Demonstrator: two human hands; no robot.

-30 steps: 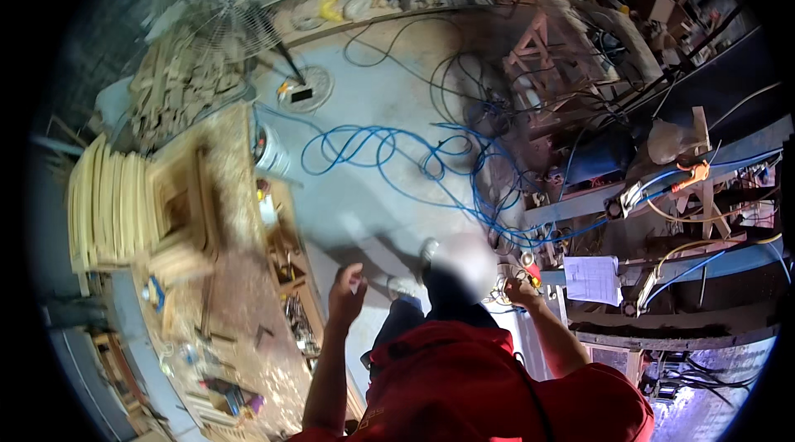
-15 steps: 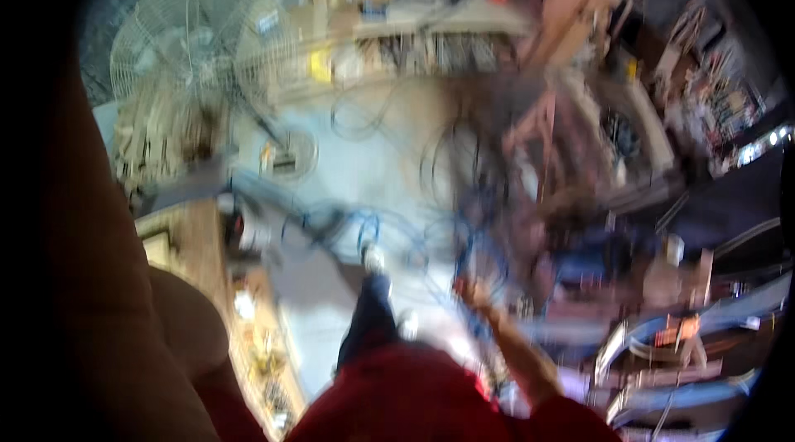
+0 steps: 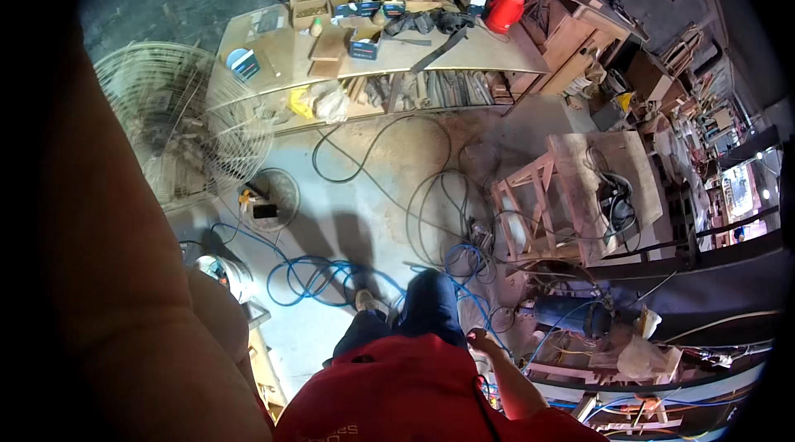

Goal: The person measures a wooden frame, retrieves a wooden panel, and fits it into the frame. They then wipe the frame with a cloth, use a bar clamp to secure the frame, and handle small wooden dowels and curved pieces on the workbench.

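Note:
My right hand (image 3: 479, 340) hangs low beside my right thigh, in front of my red shirt (image 3: 389, 396) and dark trousers (image 3: 431, 309). It is small and seen from above, so its fingers cannot be told apart, nor whether they hold anything. My left forearm (image 3: 108, 243) fills the left side, bent upward very close to the camera. Its hand lies outside the picture. Loops of blue hose (image 3: 315, 280) lie on the floor ahead of my shoe (image 3: 370, 301).
A large wire-cage fan (image 3: 178, 123) on a round base (image 3: 286, 193) stands left. Ahead is a workbench (image 3: 389, 61) with small boxes and a red jug (image 3: 505, 9). Dark cables (image 3: 364, 164) cross the floor. A wooden stand (image 3: 571, 185) carries a power tool (image 3: 617, 203). A bucket (image 3: 236, 276) sits left.
The view has turned and sharpened from blur. The bench and wooden stand now show plainly. My right hand has come lower and closer to my thigh. My left arm stays raised.

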